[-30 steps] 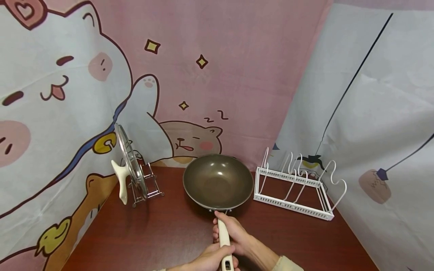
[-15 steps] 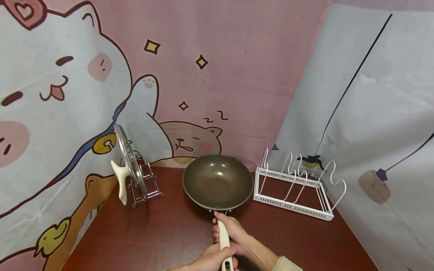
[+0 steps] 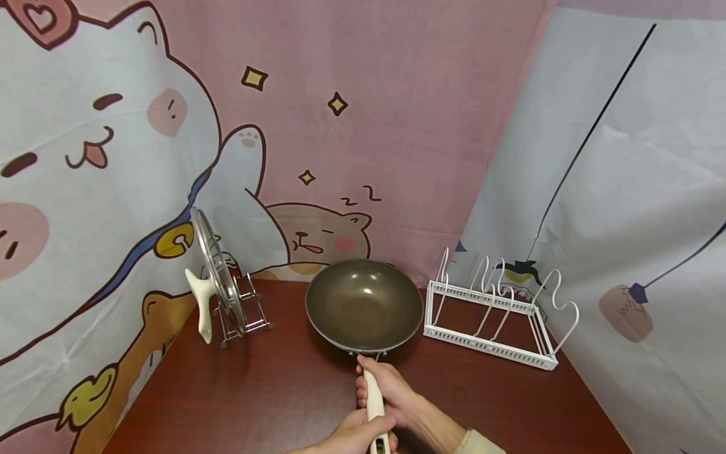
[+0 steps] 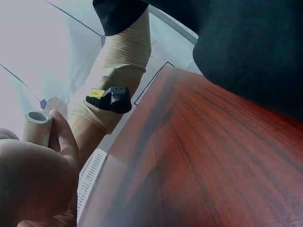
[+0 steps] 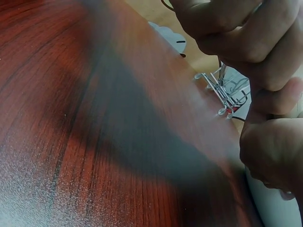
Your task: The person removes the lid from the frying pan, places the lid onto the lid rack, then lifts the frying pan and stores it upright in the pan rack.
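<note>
A dark wok with a cream handle is at the middle of the table in the head view. My right hand grips the handle near the pan, thumb along its top. Behind it, closer to the handle's end, my left hand holds the same handle with its thumb across. In the left wrist view the handle's hollow end sticks out from my left hand. The right wrist view catches the curled fingers of both hands; whether the wok's base touches the table is hidden.
To the left, a glass lid with a cream knob leans upright in a small metal rack. A white rack with several curved dividers lies on the right. Printed cloth hangs around the reddish-brown table.
</note>
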A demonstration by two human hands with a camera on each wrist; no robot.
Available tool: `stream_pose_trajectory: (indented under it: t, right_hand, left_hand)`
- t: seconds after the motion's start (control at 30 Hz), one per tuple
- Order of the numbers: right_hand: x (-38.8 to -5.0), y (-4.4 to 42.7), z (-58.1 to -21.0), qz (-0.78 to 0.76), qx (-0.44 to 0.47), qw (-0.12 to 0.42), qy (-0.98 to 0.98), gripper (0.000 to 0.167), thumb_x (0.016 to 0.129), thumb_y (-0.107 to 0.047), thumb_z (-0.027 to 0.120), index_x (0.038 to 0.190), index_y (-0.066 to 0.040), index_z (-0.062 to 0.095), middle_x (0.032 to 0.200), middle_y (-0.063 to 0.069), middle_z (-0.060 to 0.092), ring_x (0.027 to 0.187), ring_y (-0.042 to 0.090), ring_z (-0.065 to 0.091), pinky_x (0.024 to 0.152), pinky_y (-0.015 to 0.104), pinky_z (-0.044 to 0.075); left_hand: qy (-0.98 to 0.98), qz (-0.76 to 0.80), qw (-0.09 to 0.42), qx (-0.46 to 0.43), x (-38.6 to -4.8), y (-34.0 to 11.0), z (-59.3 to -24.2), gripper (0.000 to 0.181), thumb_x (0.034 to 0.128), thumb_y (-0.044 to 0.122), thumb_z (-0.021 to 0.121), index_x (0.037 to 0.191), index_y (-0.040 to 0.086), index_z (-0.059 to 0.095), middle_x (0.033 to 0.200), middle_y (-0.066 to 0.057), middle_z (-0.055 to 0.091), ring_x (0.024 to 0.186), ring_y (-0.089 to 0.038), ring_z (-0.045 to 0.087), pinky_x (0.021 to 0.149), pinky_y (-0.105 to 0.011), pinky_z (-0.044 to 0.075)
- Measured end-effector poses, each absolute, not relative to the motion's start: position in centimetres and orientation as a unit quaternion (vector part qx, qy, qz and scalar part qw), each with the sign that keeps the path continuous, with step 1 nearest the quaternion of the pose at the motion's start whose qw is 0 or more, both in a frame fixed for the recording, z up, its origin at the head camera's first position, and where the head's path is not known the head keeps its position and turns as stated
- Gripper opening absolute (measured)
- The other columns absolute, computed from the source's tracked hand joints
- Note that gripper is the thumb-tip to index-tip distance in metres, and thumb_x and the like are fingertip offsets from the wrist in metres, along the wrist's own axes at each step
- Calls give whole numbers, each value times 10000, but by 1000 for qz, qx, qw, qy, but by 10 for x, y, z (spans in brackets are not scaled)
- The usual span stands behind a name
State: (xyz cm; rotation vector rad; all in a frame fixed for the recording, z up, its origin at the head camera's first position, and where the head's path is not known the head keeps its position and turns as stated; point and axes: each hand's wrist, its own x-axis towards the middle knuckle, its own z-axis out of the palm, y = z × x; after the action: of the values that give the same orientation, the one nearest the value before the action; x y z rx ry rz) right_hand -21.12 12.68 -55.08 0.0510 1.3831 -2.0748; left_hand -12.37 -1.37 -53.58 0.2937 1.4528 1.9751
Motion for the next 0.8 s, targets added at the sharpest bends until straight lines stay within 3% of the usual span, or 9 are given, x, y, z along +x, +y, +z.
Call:
stream_pose_trajectory:
  t: [0.2, 0.8]
  right_hand:
    - [-212, 126, -550, -793, 19, 323, 516, 255, 1193, -353, 506, 1014, -174, 536, 698, -122, 485, 574, -10, 490, 570, 155, 475]
    - [-211, 126, -549, -801, 10, 323, 503, 247, 1172, -320, 561, 985, -170, 501, 696, -138, 437, 536, -23, 417, 538, 150, 417]
  left_hand:
    - [551, 758, 330, 113, -124, -14, -536, 278, 1151, 259, 581, 905, 152, 656, 779, 136, 689, 654, 45, 614, 612, -125, 511]
    - [582, 750, 296, 107, -123, -10, -538, 243, 1124, 273, 596, 926, 145, 653, 777, 128, 683, 637, 42, 579, 595, -115, 465]
